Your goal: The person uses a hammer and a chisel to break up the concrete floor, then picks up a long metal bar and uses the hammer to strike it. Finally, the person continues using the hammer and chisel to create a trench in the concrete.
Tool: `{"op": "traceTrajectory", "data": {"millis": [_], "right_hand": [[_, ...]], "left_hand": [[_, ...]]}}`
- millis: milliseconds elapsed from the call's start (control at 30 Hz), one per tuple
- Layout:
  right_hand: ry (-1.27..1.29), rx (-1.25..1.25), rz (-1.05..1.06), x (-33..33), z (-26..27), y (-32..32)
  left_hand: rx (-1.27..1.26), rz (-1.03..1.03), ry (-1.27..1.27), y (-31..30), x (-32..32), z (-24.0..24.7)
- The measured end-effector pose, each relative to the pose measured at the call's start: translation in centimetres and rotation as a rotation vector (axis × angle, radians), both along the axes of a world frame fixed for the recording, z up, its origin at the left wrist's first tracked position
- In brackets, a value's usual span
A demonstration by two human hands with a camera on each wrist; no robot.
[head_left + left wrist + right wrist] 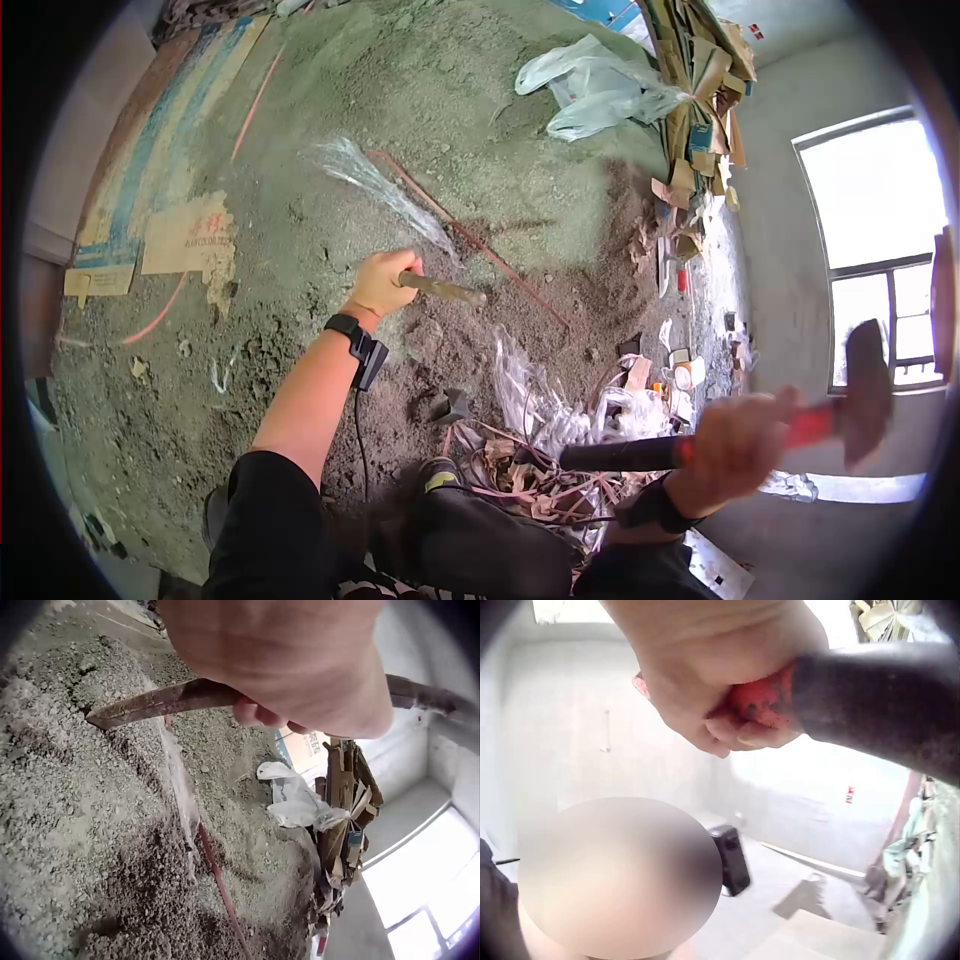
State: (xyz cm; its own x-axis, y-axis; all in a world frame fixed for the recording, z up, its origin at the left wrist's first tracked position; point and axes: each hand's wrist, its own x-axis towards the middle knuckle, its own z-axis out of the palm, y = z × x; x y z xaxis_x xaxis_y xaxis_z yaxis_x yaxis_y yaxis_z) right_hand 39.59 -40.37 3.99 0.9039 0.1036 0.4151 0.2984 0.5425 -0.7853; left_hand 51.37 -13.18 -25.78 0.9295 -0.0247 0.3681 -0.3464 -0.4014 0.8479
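My left hand (pixel 383 284) grips a metal bar, a chisel by its look (pixel 445 290), above the rough grey-brown ground; in the left wrist view its pointed end (pixel 124 712) shows beyond the curled fingers. My right hand (pixel 735 445) holds a hammer by its red and black handle (pixel 620 455), raised at the right. The hammer's head (pixel 866 395) is slightly blurred, beyond the hand. In the right wrist view the fingers wrap the red part (pixel 765 701) of the handle. Hammer and bar are apart.
Clear plastic film (pixel 385 190) and a thin reddish strip (pixel 500 262) lie on the ground. White plastic bags (pixel 600 90) and stacked cardboard (pixel 705 80) are at the upper right. Scraps (pixel 530 470) lie near the feet. A window (pixel 870 200) is in the right wall.
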Motion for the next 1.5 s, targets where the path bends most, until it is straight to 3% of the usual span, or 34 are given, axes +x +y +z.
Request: {"op": "traceTrajectory", "data": {"millis": [33, 67, 133, 200, 233, 267, 300, 333, 367, 400, 500, 600, 633, 700, 767, 800, 833, 867, 900, 967, 1000, 1067, 1100, 1133, 1167, 1233, 1300, 1400, 1467, 1500], "right_hand": [[-0.098, -0.145, 0.029, 0.5, 1.5, 0.4], [-0.127, -0.124, -0.006, 0.8, 1.2, 0.3], [0.019, -0.237, -0.224, 0.9, -1.9, 1.6], [0.474, -1.063, -0.321, 0.3, -6.6, 3.8], [0.481, -1.251, 0.129, 2.1, -10.4, 3.8], [0.669, -1.268, 0.105, 1.1, -12.9, 3.3], [0.829, -1.401, 0.126, 0.7, -12.3, 2.4], [0.726, -1.512, 0.099, -0.5, -14.1, 0.2], [0.713, -1.435, 0.028, -1.8, -15.1, -1.1], [0.953, -1.33, 0.032, -2.1, -12.7, -1.0], [1.057, -0.977, -0.136, -2.3, -7.2, -1.3], [0.756, -0.6, -0.449, -1.7, -1.3, 0.3], [0.476, -0.472, -0.453, -1.4, -0.8, 0.4], [0.281, -0.352, -0.369, -0.5, -0.1, 2.4], [0.387, -0.947, -0.138, -0.3, -6.3, 2.3], [0.233, -1.201, -0.012, 1.2, -9.9, 4.3], [0.448, -1.305, 0.175, 2.0, -11.9, 5.6], [0.363, -1.433, 0.294, 1.6, -14.8, 4.7], [0.389, -1.636, 0.254, 0.7, -15.9, 5.2], [0.397, -1.48, 0.273, -1.0, -16.9, 2.8], [0.4, -1.439, 0.222, -2.0, -17.3, 1.6], [0.653, -1.371, 0.171, -2.4, -13.9, 0.8], [0.551, -1.477, 0.094, -2.5, -13.2, 0.1], [0.637, -1.535, 0.104, -2.5, -13.4, -0.8], [0.691, -1.519, 0.027, -2.9, -14.1, -1.5], [0.811, -1.374, -0.048, -3.9, -17.6, -3.6], [0.921, -1.369, -0.078, -5.8, -21.9, -5.7], [1.074, -1.393, -0.126, -8.8, -25.7, -8.3], [1.13, -1.429, -0.12, -9.8, -27.0, -8.1], [1.149, -1.436, -0.105, -10.6, -26.9, -8.1]], "left_hand": [[-0.004, 0.009, 0.009, 0.0, -0.1, 0.2], [0.018, 0.005, 0.001, 0.1, -0.1, 0.4], [0.04, 0.005, -0.017, 0.3, -0.2, 0.1], [0.039, -0.005, 0.073, 0.3, 0.0, -1.0], [-0.023, -0.078, 0.058, 0.8, -0.3, -0.2], [-0.036, -0.064, 0.131, 0.8, -0.4, -0.1], [-0.017, -0.03, 0.098, 0.5, 0.2, -1.6], [0.005, -0.013, 0.063, 0.3, 0.2, -0.4], [0.096, 0.03, 0.031, 0.4, 0.4, -1.1], [0.096, 0.034, 0.02, 0.4, 0.5, -0.8], [0.08, 0.022, 0.056, 0.3, -0.2, -0.6], [0.081, 0.031, 0.076, 0.3, 0.2, -0.2], [0.105, 0.041, 0.081, 0.3, 0.0, -0.1], [0.07, 0.027, 0.081, 0.5, 0.0, 0.0], [0.115, -0.009, 0.181, 0.6, -0.2, 0.2], [0.12, -0.014, 0.171, 0.4, -0.1, -0.6], [-0.038, -0.07, 0.127, 0.0, 0.1, -2.2], [-0.182, -0.128, 0.082, 0.6, 0.3, -2.6], [-0.161, -0.109, 0.038, 1.2, 0.7, -1.5], [0.101, -0.105, 0.169, 1.1, 0.5, -0.6], [0.104, -0.101, 0.172, 1.3, 1.1, -0.9], [-0.111, -0.191, 0.217, 1.2, 0.3, -2.4], [-0.103, -0.203, 0.248, 1.1, -0.5, -1.3], [0.01, -0.234, 0.162, 1.2, -0.6, 2.2], [0.126, -0.255, 0.072, 1.2, -0.5, 5.5], [0.044, -0.321, -0.067, -0.4, -0.9, 9.9], [0.148, -0.462, -0.136, -2.1, -0.6, 12.8], [0.176, -0.496, 0.024, -4.3, -0.7, 13.2], [0.093, -0.319, -0.082, -4.7, -1.2, 12.5], [0.116, -0.335, -0.047, -4.9, -1.4, 12.2]]}}
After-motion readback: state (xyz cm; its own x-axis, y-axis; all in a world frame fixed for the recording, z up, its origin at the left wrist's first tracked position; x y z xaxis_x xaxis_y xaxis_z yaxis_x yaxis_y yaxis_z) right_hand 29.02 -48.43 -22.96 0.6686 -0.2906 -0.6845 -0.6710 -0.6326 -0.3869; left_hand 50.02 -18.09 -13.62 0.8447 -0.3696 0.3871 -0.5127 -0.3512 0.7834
